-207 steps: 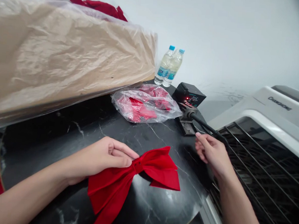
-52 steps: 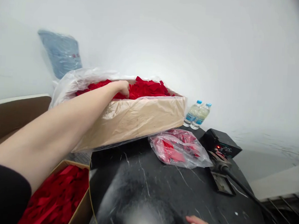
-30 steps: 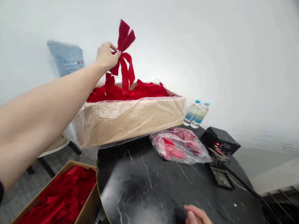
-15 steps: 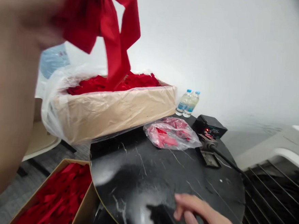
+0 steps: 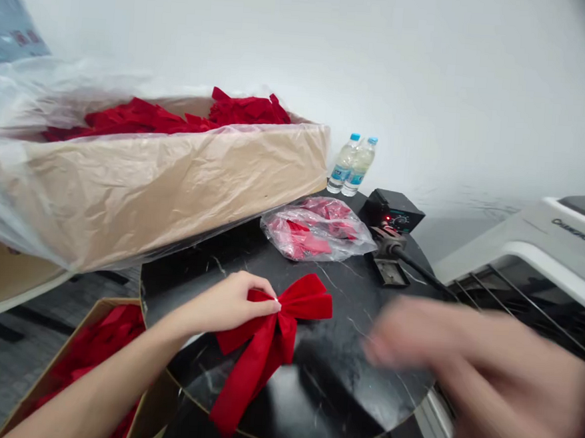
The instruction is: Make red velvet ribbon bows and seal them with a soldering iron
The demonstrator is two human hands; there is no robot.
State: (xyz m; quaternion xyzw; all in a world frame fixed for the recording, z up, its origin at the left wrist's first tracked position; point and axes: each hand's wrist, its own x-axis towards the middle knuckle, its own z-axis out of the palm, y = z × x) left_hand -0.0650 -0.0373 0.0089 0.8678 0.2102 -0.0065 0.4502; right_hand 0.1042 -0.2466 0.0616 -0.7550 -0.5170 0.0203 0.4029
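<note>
A red ribbon bow (image 5: pixel 285 318) hangs over the front of the round black table, its tails pointing toward me. Thumb and fingers of my left hand (image 5: pixel 239 302) pinch it near the centre knot. To the right, my right hand (image 5: pixel 414 334) is smeared by motion above the table's right side, and its fingers cannot be made out. Beyond the bow lies a clear plastic bag (image 5: pixel 322 229) with red pieces inside. A soldering iron (image 5: pixel 393 247) rests in its stand, beside a black control box (image 5: pixel 393 209) with a lit red light.
A large carton (image 5: pixel 199 186) lined with clear plastic holds many red bows at the back left. Below it on the left stands another open box (image 5: pixel 62 363) of red bows. Two water bottles (image 5: pixel 349 166) stand by the wall. A white heater-like appliance (image 5: pixel 546 243) is at right.
My left hand has brought the red bow down from above the large carton to over the black table. My right hand has lifted and moved to the right, now blurred. The view has shifted.
</note>
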